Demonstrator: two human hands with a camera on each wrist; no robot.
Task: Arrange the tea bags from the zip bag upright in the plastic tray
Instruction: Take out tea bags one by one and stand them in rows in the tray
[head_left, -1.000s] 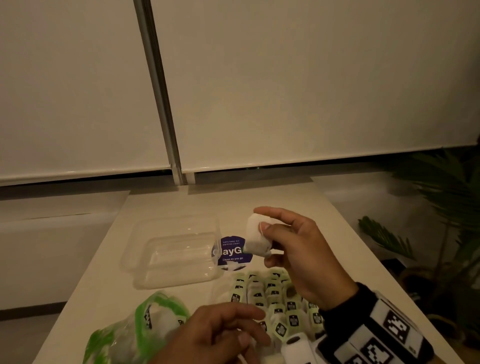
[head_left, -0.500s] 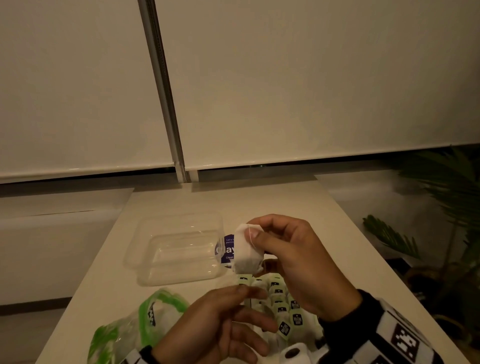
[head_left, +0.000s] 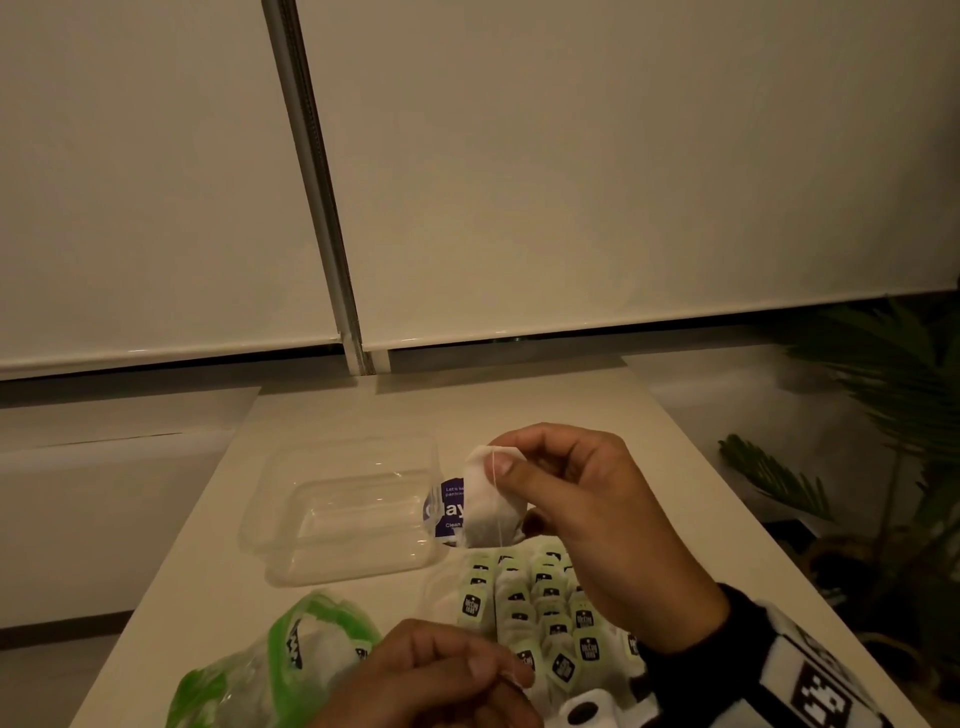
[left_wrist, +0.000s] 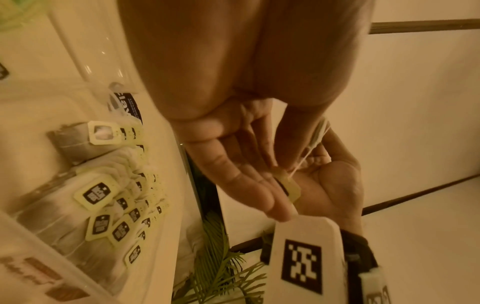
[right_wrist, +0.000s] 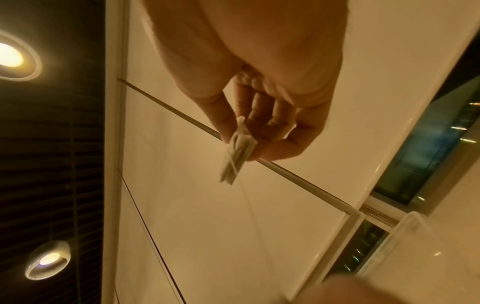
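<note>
My right hand (head_left: 511, 457) pinches a white tea bag (head_left: 485, 506) by its top edge, held above the table just right of an empty clear plastic tray (head_left: 260, 525). A thin string (head_left: 500, 582) runs down from the bag to my left hand (head_left: 511, 670), which pinches the string's pale tag (left_wrist: 287, 185) near the front edge. Below both hands a second clear tray (head_left: 441, 592) holds several tea bags with green and black tags (head_left: 545, 613), standing upright. A green and clear zip bag (head_left: 291, 670) lies at the front left. In the right wrist view the tea bag (right_wrist: 237, 152) hangs from thumb and fingers.
A dark blue label (head_left: 448, 512) shows between the two trays. The pale table (head_left: 519, 405) ends at a wall with white blinds. Potted palm leaves (head_left: 779, 478) stand off the table's right edge. The floor drops away on the left.
My right hand has turned the tea bag and lowered it slightly toward the left. My left hand has risen from the tea bags and taken hold of the tag, drawing the string taut.
</note>
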